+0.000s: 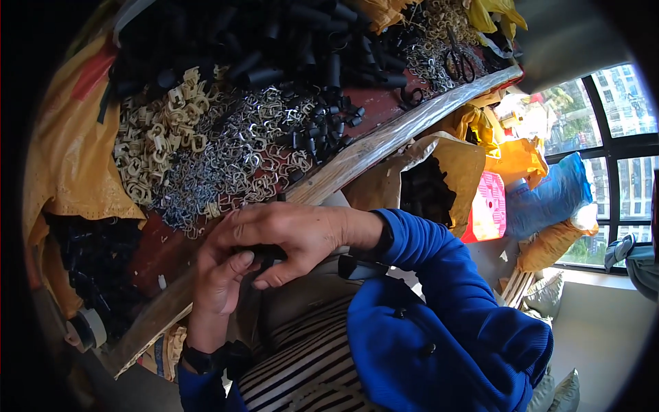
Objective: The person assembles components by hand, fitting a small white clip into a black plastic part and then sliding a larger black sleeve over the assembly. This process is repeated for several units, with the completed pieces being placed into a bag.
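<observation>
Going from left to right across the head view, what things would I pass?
Yellow sack → cream plastic clips → silver metal clips → small black tubes → pink bag → blue bag → window.

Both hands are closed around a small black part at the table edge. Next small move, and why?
Probably press the black part together between both hands. Right hand and left hand already pinch it from both sides; metal clips lie just beyond. Whether one is already fitted is hidden.
</observation>
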Demonstrator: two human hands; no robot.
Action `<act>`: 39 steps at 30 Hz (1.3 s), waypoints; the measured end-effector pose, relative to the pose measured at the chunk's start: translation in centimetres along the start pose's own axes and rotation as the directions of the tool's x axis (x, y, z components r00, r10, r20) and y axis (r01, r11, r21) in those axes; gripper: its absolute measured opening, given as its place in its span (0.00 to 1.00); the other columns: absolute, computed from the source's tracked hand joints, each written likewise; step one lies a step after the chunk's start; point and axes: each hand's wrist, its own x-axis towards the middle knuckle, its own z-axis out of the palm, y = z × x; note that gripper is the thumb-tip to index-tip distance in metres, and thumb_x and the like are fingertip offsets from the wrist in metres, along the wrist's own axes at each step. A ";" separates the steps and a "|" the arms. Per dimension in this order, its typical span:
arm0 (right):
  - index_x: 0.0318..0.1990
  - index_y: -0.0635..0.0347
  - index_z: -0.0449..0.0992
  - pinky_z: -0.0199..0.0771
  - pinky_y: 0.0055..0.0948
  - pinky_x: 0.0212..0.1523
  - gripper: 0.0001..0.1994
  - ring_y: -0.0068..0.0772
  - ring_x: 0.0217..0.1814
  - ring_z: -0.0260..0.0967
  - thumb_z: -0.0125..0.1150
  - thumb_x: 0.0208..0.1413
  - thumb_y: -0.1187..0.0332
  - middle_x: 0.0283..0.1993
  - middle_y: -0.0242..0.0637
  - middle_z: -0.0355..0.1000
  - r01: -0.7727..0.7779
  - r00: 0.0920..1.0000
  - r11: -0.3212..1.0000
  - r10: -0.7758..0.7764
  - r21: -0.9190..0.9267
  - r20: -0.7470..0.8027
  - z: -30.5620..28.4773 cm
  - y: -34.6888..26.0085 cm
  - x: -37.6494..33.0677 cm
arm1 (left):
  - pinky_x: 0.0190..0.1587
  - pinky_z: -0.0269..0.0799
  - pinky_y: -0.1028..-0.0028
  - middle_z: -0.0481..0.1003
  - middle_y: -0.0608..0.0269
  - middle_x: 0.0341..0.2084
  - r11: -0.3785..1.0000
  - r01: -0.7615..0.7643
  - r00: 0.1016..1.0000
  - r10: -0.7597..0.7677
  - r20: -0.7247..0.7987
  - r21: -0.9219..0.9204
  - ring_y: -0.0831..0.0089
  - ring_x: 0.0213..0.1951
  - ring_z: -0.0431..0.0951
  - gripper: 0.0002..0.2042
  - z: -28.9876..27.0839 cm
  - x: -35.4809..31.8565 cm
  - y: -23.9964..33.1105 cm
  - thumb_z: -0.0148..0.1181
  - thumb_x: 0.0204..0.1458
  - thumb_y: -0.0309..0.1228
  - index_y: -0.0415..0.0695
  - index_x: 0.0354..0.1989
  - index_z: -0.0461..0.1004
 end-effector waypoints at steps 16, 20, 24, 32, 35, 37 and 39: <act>0.36 0.67 0.68 0.64 0.28 0.31 0.18 0.36 0.30 0.62 0.58 0.34 0.67 0.30 0.41 0.65 -0.072 0.958 0.934 -0.032 -0.349 -0.284 4.3 -0.4 2.0 | 0.32 0.66 0.83 0.69 0.66 0.30 0.977 0.100 0.995 -0.103 -0.005 -0.190 0.80 0.30 0.69 0.19 -3.8 -2.0 -0.4 0.57 0.40 0.26 0.38 0.43 0.64; 0.30 0.67 0.68 0.63 0.26 0.30 0.14 0.35 0.28 0.63 0.56 0.35 0.68 0.28 0.42 0.65 -0.288 0.900 0.849 0.082 -0.443 -0.428 3.3 -1.4 -0.9 | 0.34 0.66 0.83 0.70 0.65 0.30 0.988 -0.082 0.996 0.087 -0.033 0.130 0.80 0.32 0.70 0.19 -5.5 -4.3 2.4 0.57 0.41 0.24 0.37 0.44 0.64; 0.30 0.64 0.68 0.63 0.26 0.29 0.10 0.34 0.27 0.65 0.55 0.39 0.69 0.24 0.40 0.66 -0.858 0.513 0.337 0.523 -0.387 -0.681 2.1 -3.5 -10.1 | 0.33 0.66 0.81 0.71 0.62 0.31 0.399 -0.186 0.769 0.627 -0.120 0.898 0.76 0.32 0.71 0.19 -11.6 -7.1 5.8 0.58 0.40 0.25 0.40 0.44 0.64; 0.31 0.63 0.69 0.63 0.28 0.33 0.08 0.41 0.33 0.64 0.55 0.41 0.72 0.28 0.39 0.67 -0.831 0.555 0.164 0.289 -0.531 -0.780 3.1 -2.8 -15.1 | 0.31 0.67 0.66 0.67 0.61 0.32 -0.355 0.271 0.766 0.643 0.023 0.895 0.59 0.30 0.70 0.17 -17.4 -7.0 6.2 0.54 0.40 0.30 0.45 0.43 0.65; 0.29 0.63 0.69 0.63 0.28 0.33 0.05 0.39 0.31 0.64 0.54 0.41 0.75 0.28 0.39 0.66 -0.687 0.715 0.446 0.275 -0.573 -0.643 3.6 -1.7 -8.8 | 0.30 0.66 0.65 0.66 0.61 0.33 -0.346 0.307 0.780 0.625 -0.027 0.887 0.59 0.31 0.70 0.17 -17.2 -7.0 6.3 0.54 0.40 0.29 0.47 0.42 0.65; 0.28 0.63 0.70 0.63 0.27 0.32 0.06 0.38 0.31 0.64 0.55 0.39 0.75 0.27 0.39 0.66 -0.568 0.817 0.528 0.264 -0.631 -0.513 4.4 -0.8 -5.5 | 0.30 0.66 0.65 0.66 0.61 0.33 -0.338 0.327 0.786 0.615 -0.056 0.882 0.59 0.31 0.70 0.16 -16.9 -6.9 6.4 0.54 0.40 0.29 0.47 0.42 0.65; 0.28 0.63 0.69 0.63 0.27 0.32 0.06 0.38 0.31 0.64 0.56 0.38 0.75 0.27 0.39 0.66 -0.508 0.856 0.568 0.250 -0.647 -0.453 5.5 0.1 -2.9 | 0.30 0.66 0.65 0.66 0.61 0.33 -0.338 0.321 0.803 0.593 -0.065 0.885 0.59 0.31 0.70 0.15 -16.9 -6.8 6.5 0.54 0.40 0.28 0.47 0.40 0.66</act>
